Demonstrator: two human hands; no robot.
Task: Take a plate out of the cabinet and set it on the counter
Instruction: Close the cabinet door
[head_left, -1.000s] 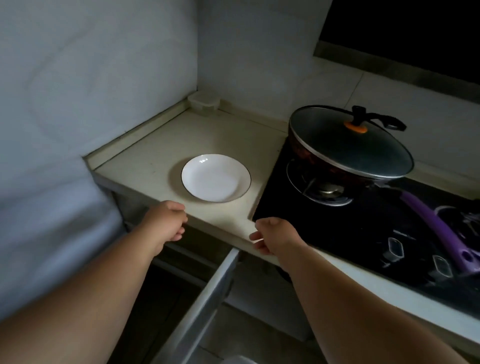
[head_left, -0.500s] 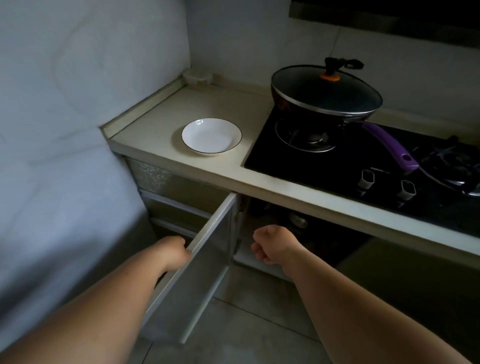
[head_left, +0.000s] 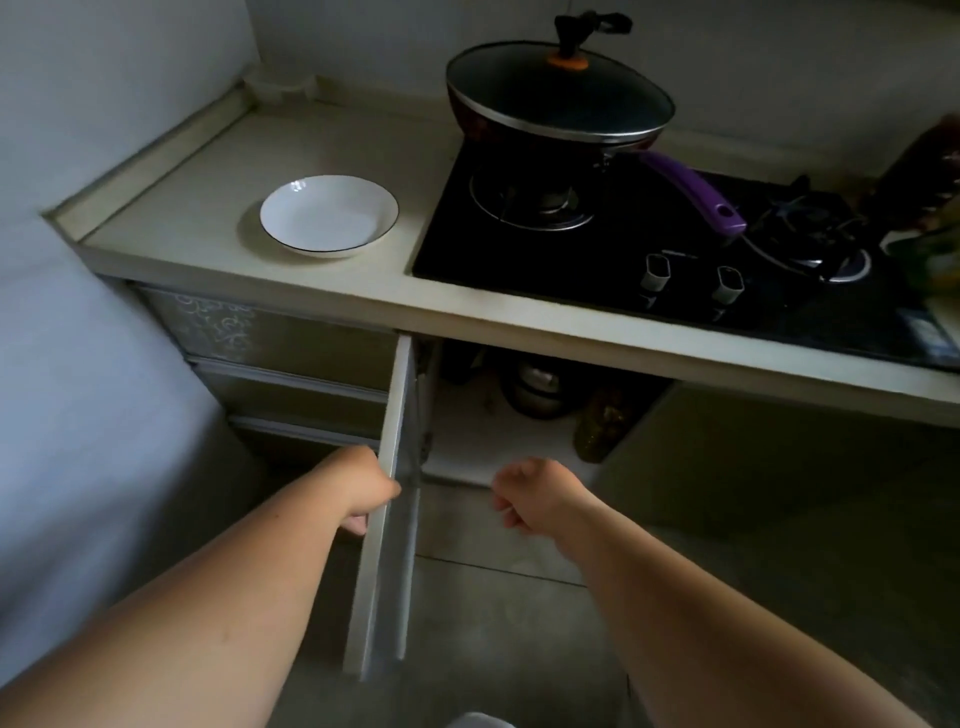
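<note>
A white plate (head_left: 329, 215) with a thin dark rim rests on the pale counter (head_left: 218, 171), left of the stove. Below the counter the cabinet door (head_left: 390, 499) stands open, edge-on to me. My left hand (head_left: 358, 488) is against the door's left face with its fingers curled around the edge. My right hand (head_left: 535, 496) hovers in front of the open cabinet with its fingers loosely curled and nothing in it. Inside the cabinet (head_left: 498, 441) I see a dark pot and a bag, dim in shadow.
A lidded wok (head_left: 558, 98) with a purple handle (head_left: 691, 189) sits on the black gas hob (head_left: 649, 249). Two knobs (head_left: 657, 270) stand near the hob's front. Drawers (head_left: 270, 358) lie left of the open door. The floor is grey tile.
My view has dropped and pulled back from the counter. My left hand went down to the cabinet door and the door has swung further open. My right hand lowered to the cabinet opening.
</note>
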